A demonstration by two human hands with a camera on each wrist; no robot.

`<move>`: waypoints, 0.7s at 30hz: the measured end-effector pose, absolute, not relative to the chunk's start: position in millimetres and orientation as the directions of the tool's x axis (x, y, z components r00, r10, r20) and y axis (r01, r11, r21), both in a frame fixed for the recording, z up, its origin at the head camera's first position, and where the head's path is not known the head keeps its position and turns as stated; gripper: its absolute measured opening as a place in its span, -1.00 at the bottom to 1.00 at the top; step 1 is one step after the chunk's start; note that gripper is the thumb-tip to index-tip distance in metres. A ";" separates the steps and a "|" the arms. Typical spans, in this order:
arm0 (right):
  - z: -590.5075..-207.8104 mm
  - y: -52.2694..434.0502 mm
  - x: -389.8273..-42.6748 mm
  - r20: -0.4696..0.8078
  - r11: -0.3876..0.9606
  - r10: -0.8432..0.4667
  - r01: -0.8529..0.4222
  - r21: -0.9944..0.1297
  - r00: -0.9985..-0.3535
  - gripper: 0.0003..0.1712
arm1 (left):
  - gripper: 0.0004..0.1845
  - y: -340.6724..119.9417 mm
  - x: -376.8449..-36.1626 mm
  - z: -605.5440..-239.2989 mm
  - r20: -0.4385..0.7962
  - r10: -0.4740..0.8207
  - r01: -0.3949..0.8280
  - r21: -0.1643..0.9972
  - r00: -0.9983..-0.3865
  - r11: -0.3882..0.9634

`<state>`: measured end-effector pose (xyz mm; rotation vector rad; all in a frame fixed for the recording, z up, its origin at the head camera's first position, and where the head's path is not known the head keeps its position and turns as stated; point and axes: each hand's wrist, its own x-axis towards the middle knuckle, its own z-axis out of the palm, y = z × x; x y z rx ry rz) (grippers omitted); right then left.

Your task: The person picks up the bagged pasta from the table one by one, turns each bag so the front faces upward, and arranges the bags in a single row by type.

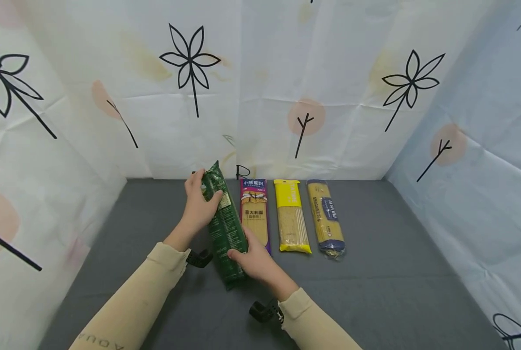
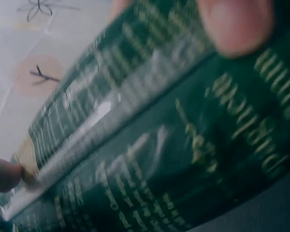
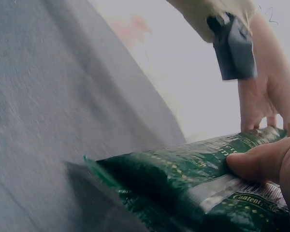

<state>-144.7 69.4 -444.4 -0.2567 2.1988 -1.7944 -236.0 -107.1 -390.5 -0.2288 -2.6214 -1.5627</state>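
A long green packet (image 1: 226, 228) with pale print, its contents hidden by the wrapper, slants above the grey table. My left hand (image 1: 199, 201) grips its far end, thumb across the face and fingers round the far left edge. Lower down, my right hand (image 1: 260, 260) holds the near right edge with the thumb on top. The left wrist view has the printed green side (image 2: 135, 150) and its lengthwise seam close up. In the right wrist view, the crimped end of the packet (image 3: 164, 179) hangs over the cloth, a shadow beside it.
Right of the green packet lie a purple-edged pasta packet (image 1: 254, 209), a yellow-topped pasta packet (image 1: 292, 218) and a blue-labelled spaghetti packet (image 1: 326, 218), side by side on the grey table (image 1: 383, 287). Patterned white cloth walls (image 1: 260, 73) enclose the back and sides.
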 end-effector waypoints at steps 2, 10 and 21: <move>-440.6 72.7 -146.2 -0.106 0.242 -0.305 0.030 -0.970 -0.946 -0.30 | -0.11 -102.4 -231.8 -389.1 0.158 0.090 0.182 0.855 -0.983 0.485; -413.3 79.1 -149.9 -0.088 0.507 -0.167 -0.009 -0.862 -0.982 -0.23 | -0.10 -87.8 -220.2 -391.2 0.120 0.186 0.199 0.844 -0.975 0.498; -397.4 82.0 -153.0 0.245 0.881 -0.163 -0.253 -0.399 -0.956 -0.33 | -0.05 -80.0 -216.8 -380.7 -0.039 0.167 -0.008 0.983 -0.985 0.183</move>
